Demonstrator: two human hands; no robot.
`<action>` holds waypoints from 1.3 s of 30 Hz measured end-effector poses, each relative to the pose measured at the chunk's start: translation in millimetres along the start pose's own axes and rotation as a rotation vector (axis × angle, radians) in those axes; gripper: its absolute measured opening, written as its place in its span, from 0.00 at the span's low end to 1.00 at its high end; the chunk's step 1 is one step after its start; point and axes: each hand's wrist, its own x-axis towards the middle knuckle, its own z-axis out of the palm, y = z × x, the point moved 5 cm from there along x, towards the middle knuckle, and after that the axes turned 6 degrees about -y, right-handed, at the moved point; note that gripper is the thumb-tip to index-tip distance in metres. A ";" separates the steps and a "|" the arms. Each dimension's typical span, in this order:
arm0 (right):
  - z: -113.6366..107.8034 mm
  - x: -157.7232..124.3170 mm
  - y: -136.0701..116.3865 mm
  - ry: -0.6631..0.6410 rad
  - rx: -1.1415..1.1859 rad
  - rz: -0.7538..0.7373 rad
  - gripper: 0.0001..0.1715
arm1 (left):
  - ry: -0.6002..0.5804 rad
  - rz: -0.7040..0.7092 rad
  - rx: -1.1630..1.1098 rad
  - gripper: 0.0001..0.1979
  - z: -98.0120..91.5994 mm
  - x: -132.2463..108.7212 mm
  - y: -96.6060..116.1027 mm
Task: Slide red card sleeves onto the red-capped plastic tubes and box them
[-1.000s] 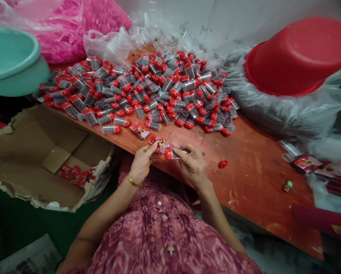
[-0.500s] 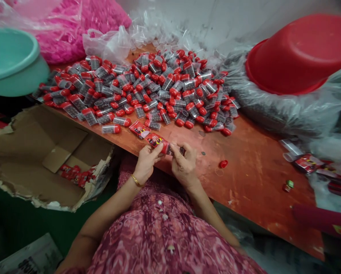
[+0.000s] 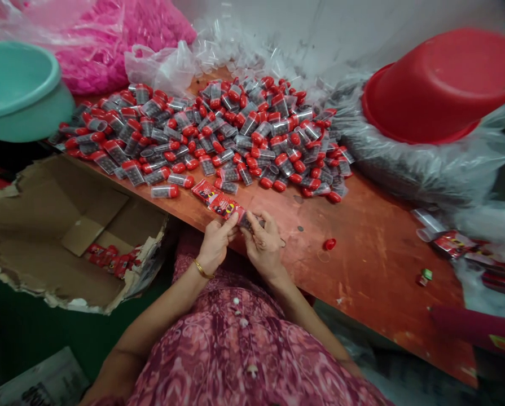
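- A big red-brown table (image 3: 383, 265) runs under it all.
- On it is a wide heap of see-through tubes (image 3: 235, 129) with red caps and dark stuff inside, pointing every which way.
- A torn brown box (image 3: 32, 254) has a few small red packets (image 3: 104, 254) in it.
- A see-through bag (image 3: 150, 42) is full of bright pink bits.
- A red tub (image 3: 455, 84) sits upside down on a bag of dark things (image 3: 421, 175).
- The left hand (image 3: 216, 242) pinches the shiny red packet; the right hand (image 3: 263, 242) pinches its dark end.
- That shiny red packet (image 3: 227, 208) is at the near table edge, with yellow and black pictures. It is long and lies on a slant, its dark end pointing near and right.
- Another packet (image 3: 207, 193) touches its far end; I cannot tell if they join.
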 end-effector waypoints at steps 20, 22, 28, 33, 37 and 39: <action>10.2 -9.1 20.5 -0.049 0.692 0.623 0.14 | -0.076 0.199 0.269 0.18 -2.5 -3.3 9.1; 8.9 -12.0 18.6 0.012 0.668 0.631 0.13 | -0.100 0.229 0.306 0.17 0.5 -5.4 9.4; 15.2 -15.1 17.2 0.001 0.777 0.640 0.14 | -0.129 0.178 0.131 0.22 6.7 1.9 13.1; 19.7 -16.4 13.2 0.006 0.767 0.646 0.14 | -0.064 0.196 0.227 0.19 8.1 6.5 13.4; 18.2 -18.2 15.5 0.111 0.726 0.646 0.14 | -0.103 0.212 0.293 0.15 14.8 -1.8 5.0; 21.7 -19.1 18.8 0.078 0.767 0.688 0.15 | -0.115 0.191 0.314 0.14 14.5 -5.0 0.1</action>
